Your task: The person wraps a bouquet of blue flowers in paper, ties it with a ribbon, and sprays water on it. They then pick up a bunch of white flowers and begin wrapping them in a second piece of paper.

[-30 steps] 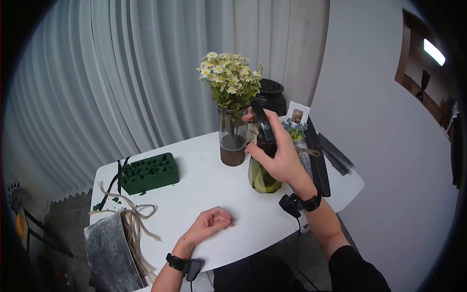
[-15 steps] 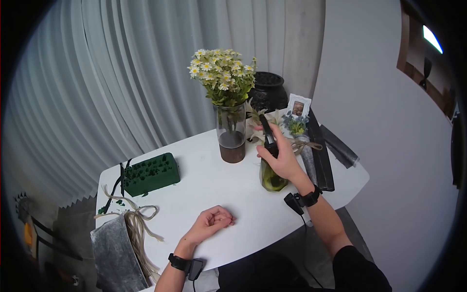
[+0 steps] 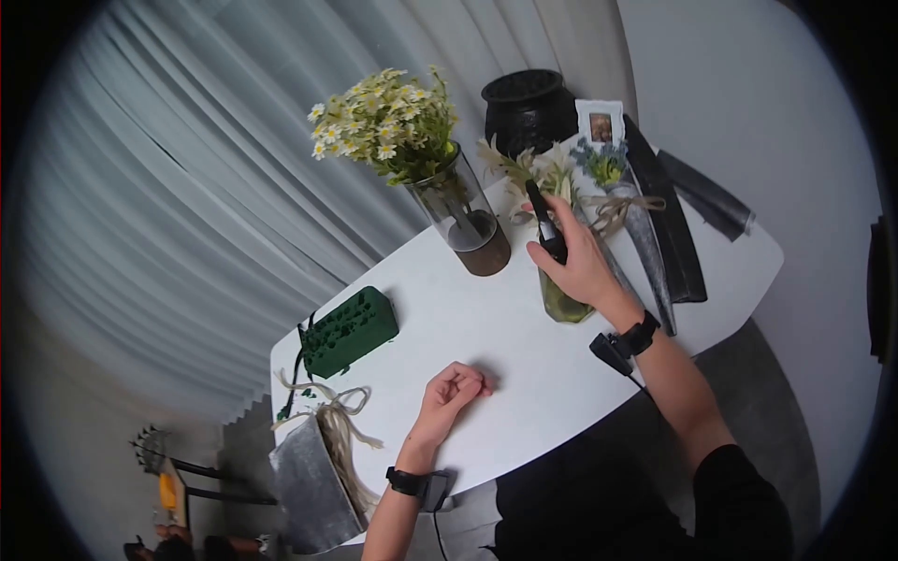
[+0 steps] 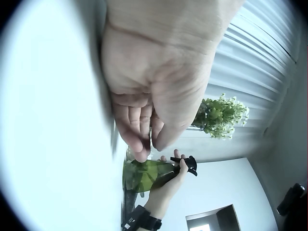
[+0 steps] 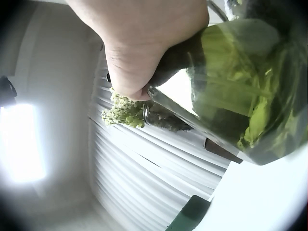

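Note:
My right hand [image 3: 587, 266] grips the neck of a green faceted spray bottle [image 3: 564, 307] with a black spray head [image 3: 543, 210]. In the right wrist view, the see-through green bottle [image 5: 240, 91] fills the right side, with the thumb along its neck. The bottle stands right of a clear glass vase [image 3: 458, 201] of white daisies [image 3: 383, 122]. Nearer the table's front edge, my left hand [image 3: 453, 400] rests on the tabletop with loosely curled fingers and holds nothing. The left wrist view shows its palm side [image 4: 159, 72].
Dark green floral foam [image 3: 354, 329] lies at the left, near grey wrapping [image 3: 313, 486] and twine [image 3: 346, 435]. Behind the bottle are pale lilies [image 3: 552, 173], a wrapped blue bouquet [image 3: 608, 168], a white picture frame [image 3: 600, 122], black rolls [image 3: 666, 224] and a black pot [image 3: 530, 107].
My right hand has moved the spray bottle to the right, away from the vase. The head view has turned and tilted. The left hand has stayed in place on the table.

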`<state>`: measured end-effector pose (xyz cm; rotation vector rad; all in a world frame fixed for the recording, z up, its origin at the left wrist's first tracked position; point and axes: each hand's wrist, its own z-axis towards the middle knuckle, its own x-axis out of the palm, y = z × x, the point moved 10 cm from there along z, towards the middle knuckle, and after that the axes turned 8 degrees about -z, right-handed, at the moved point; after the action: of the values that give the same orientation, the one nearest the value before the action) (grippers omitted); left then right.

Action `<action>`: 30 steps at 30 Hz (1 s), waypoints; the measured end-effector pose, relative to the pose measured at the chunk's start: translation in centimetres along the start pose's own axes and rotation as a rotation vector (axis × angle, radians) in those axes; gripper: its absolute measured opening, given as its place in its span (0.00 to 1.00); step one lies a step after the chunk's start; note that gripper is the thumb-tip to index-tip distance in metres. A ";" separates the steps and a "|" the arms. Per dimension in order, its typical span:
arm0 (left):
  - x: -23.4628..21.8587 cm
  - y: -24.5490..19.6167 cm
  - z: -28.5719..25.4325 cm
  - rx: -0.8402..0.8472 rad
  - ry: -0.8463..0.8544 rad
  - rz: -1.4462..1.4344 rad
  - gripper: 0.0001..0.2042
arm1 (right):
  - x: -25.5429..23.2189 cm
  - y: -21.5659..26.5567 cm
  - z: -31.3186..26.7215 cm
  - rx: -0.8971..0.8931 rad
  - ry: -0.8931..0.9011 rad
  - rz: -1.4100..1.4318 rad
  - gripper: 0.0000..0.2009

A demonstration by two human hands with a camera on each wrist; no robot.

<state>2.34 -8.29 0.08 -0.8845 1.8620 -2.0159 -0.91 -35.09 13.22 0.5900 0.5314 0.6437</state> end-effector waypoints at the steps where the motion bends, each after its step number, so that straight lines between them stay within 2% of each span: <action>1: 0.0 -0.1 0.2 -0.020 -0.029 -0.039 0.02 | -0.1 -0.4 -0.1 0.020 -0.014 0.022 0.31; 4: 0.1 -0.1 1.6 -0.087 -0.061 -0.099 0.05 | -0.5 -1.2 -0.5 0.027 -0.056 0.041 0.31; 6: 0.6 -0.3 2.7 -0.133 -0.075 -0.123 0.08 | -0.5 -0.8 -0.7 -0.037 -0.089 0.061 0.31; 8: 1.1 -1.2 4.6 -0.146 -0.079 0.091 0.16 | -0.6 -1.0 -1.0 -0.012 -0.091 0.085 0.32; 10: 1.1 -3.7 7.2 0.011 -0.118 0.307 0.23 | -0.7 -1.1 -1.2 0.013 -0.094 0.098 0.32; 12: -1.3 -5.7 9.6 0.168 -0.353 0.368 0.37 | -1.0 -0.9 -1.4 0.025 -0.115 0.063 0.34; 13: -2.0 -9.0 11.4 0.303 -0.567 0.440 0.44 | -1.2 -0.8 -1.5 0.034 -0.091 0.020 0.34; 14: -3.0 -9.9 12.7 0.344 -0.598 0.463 0.51 | -1.5 -0.6 -1.5 -0.013 -0.133 0.008 0.34; 16: -3.5 -11.6 14.8 0.396 -0.667 0.498 0.59 | -1.4 -0.7 -1.5 0.007 -0.124 0.049 0.34; 20: -2.8 -12.5 19.1 0.498 -0.683 0.408 0.61 | -1.4 -0.9 -1.5 0.041 -0.100 0.069 0.33; 22: -1.4 -13.3 20.1 0.649 -0.659 0.361 0.61 | -1.3 -1.0 -1.5 0.046 -0.078 0.087 0.34; 23: -1.2 -13.0 20.1 0.618 -0.745 0.381 0.58 | -1.2 -1.0 -1.5 0.046 -0.078 0.084 0.34; 24: -0.8 -12.8 20.6 0.618 -0.746 0.378 0.58 | -1.2 -1.0 -1.5 0.044 -0.078 0.087 0.34; 26: -1.1 -12.7 20.8 0.768 -0.741 0.257 0.54 | -1.2 -1.0 -1.3 0.043 -0.075 0.092 0.34; 30: -2.8 -12.3 20.9 0.755 -0.812 0.364 0.50 | -1.0 -1.1 -1.3 0.069 -0.039 0.105 0.31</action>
<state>19.45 -21.82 11.15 -0.8499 0.6782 -1.5619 -2.01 -36.06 11.88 0.6975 0.4900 0.7137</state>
